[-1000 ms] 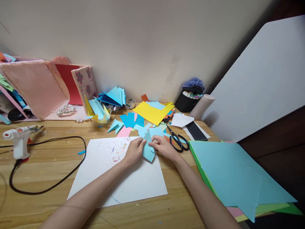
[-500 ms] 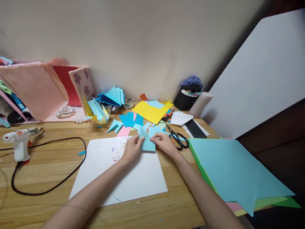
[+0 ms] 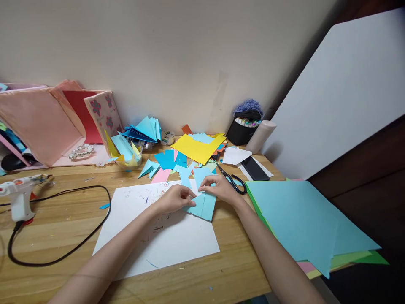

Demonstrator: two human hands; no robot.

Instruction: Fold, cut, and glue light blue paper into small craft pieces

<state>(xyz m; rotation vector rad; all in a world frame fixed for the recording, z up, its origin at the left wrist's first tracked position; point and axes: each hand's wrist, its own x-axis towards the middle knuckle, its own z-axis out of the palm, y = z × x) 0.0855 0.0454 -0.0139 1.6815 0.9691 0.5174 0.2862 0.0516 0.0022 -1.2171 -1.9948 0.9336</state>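
"Pale blue is the card (image 3: 207, 207) between the person's hands," says the first. "Where does it lie against the sheet (image 3: 177, 249)?"

"Across the sheet's right edge, toward the far end, with one part beyond it," answers the second.

"And the left hand (image 3: 174, 198)?"

"It is over the sheet, at the card's left side. Thumb and fingers look parted there, touching the card; whether they grip it, one cannot tell."

"The right hand (image 3: 223, 189)?"

"It is outside the same edge, with thumb and finger closed, it seems, on the card's far border."

"So which hand is nearer?"

"Neither; both touch it. The card lies rightward of the left hand and on the near side of the right fingertips. No long axis is clear, but one crease or cut runs from far to near."

"What is around?"

"Scissors (image 3: 228, 177) to the right of the sheet's far end, glue gun (image 3: 20, 202) well apart on its left, yellow paper (image 3: 196, 148) behind it."
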